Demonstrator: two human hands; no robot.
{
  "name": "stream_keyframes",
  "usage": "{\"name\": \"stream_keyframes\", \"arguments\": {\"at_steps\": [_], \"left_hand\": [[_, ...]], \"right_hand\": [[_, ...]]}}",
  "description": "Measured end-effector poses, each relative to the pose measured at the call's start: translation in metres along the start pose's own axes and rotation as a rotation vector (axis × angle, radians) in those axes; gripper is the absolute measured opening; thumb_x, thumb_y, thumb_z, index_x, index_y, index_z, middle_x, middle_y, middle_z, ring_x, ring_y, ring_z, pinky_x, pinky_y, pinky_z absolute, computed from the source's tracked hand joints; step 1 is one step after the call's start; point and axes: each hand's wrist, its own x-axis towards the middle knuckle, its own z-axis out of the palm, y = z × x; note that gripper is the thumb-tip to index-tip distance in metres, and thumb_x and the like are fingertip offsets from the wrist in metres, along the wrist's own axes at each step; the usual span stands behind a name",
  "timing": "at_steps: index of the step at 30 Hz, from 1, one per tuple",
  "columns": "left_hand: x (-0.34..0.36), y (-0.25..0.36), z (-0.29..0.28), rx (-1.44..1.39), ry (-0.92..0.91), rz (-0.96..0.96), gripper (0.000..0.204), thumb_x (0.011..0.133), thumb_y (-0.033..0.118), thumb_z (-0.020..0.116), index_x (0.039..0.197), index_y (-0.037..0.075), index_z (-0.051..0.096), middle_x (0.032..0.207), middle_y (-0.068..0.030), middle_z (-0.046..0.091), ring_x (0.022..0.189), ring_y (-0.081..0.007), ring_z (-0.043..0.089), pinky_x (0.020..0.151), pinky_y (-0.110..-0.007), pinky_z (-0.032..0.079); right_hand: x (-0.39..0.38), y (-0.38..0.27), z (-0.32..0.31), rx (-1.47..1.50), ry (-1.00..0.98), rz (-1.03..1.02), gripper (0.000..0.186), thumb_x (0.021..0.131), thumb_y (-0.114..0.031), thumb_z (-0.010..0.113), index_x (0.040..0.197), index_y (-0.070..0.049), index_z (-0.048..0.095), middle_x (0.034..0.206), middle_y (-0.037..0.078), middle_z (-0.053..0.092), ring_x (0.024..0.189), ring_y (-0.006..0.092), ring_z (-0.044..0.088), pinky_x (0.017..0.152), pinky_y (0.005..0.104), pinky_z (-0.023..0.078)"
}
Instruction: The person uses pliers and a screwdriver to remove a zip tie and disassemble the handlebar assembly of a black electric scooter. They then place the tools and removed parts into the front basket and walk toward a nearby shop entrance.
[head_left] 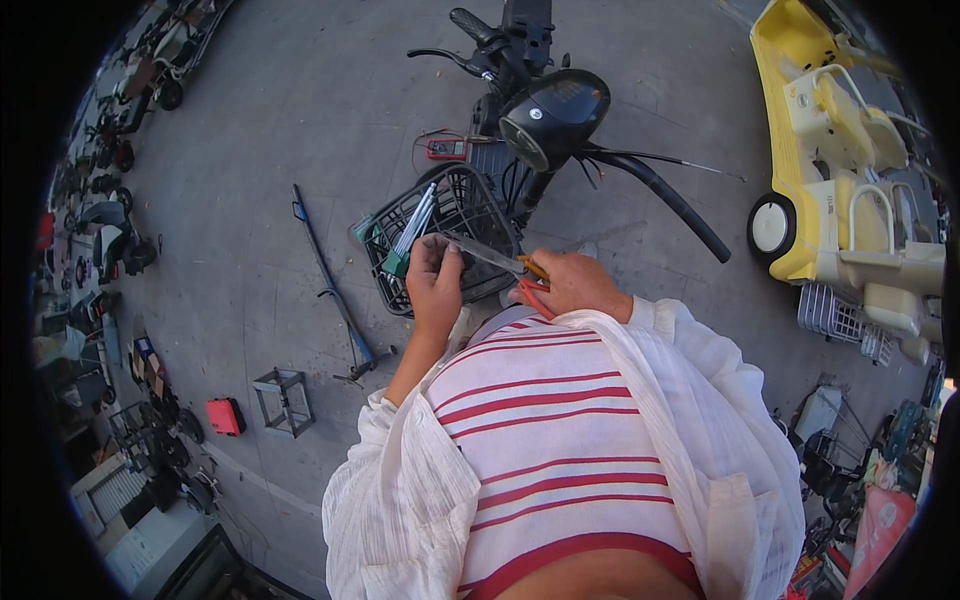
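Left hand (437, 275) up over the near side of the basket, thumb and fingers pinching one end of a thin, see-through strip (486, 254); looks like plastic, can't confirm. Strip runs from there across to the right hand (586, 284), in front of the chest. Right hand curled around a hand tool (535, 289) with red and orange handles, pliers or cutters by the look of it. Tool's head is at the strip's right end; too small to tell whether it's biting or just alongside. Black wire basket (505, 218) sits just beyond the hands, on the front of a dark two-wheeler. In it: a bundle of pale rods (413, 225), leaning, with a green piece (396, 263) at the lower end, near the left hand. Black headlight (565, 108) above and right of the basket; handlebar grip (690, 215) sticks out to the right, brake lever (437, 53) on the far side. Red meter (446, 150) with leads just past the basket. On the grey floor (240, 230), left side: long dark-and-blue pole (328, 272), open metal frame (283, 403), red case (226, 417) beside it. Yellow and cream vehicle (783, 140) off to the right, well apart from the hands.
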Motion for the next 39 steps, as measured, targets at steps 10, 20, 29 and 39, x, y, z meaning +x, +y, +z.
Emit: {"name": "stream_keyframes", "arguments": {"at_steps": [10, 20, 29, 39], "left_hand": [[-0.017, 0.009, 0.012, -0.139, -0.340, -0.217, 0.009, 0.091, 0.005, 0.057, 0.098, 0.001, 0.054, 0.080, -0.0014, 0.059, 0.071, -0.0063, 0.054, 0.064, -0.021, 0.044], [-0.022, 0.012, 0.015, -0.127, -0.402, -0.247, 0.010, 0.092, 0.006, 0.057, 0.101, 0.002, 0.053, 0.079, -0.0024, 0.060, 0.071, -0.0079, 0.055, 0.063, -0.022, 0.043], [-0.018, 0.012, 0.022, -0.373, -0.422, -0.321, 0.010, 0.093, 0.008, 0.056, 0.094, 0.005, 0.046, 0.076, -0.0001, 0.052, 0.066, -0.0060, 0.047, 0.059, -0.021, 0.038], [-0.018, 0.011, 0.024, -0.209, -0.414, -0.294, 0.011, 0.095, 0.011, 0.052, 0.099, 0.001, 0.054, 0.079, -0.0010, 0.054, 0.069, -0.0061, 0.049, 0.061, -0.020, 0.040]], "right_hand": [[0.009, -0.014, 0.007, 0.909, 0.188, -0.164, 0.034, 0.082, -0.013, 0.074, 0.105, 0.000, 0.053, 0.089, 0.007, 0.060, 0.081, 0.0118, 0.055, 0.072, 0.0274, 0.047], [0.009, -0.012, 0.011, 0.939, 0.195, -0.172, 0.027, 0.083, -0.006, 0.070, 0.102, 0.001, 0.053, 0.090, 0.005, 0.059, 0.082, 0.0100, 0.054, 0.075, 0.0265, 0.048], [0.009, -0.009, 0.014, 0.964, 0.185, -0.134, 0.023, 0.084, -0.004, 0.067, 0.101, 0.000, 0.053, 0.089, 0.005, 0.057, 0.080, 0.0103, 0.052, 0.074, 0.0248, 0.047], [0.008, -0.009, 0.014, 1.057, 0.184, -0.139, 0.022, 0.087, -0.005, 0.064, 0.103, -0.001, 0.051, 0.091, 0.005, 0.054, 0.081, 0.0103, 0.050, 0.075, 0.0244, 0.046]]}}
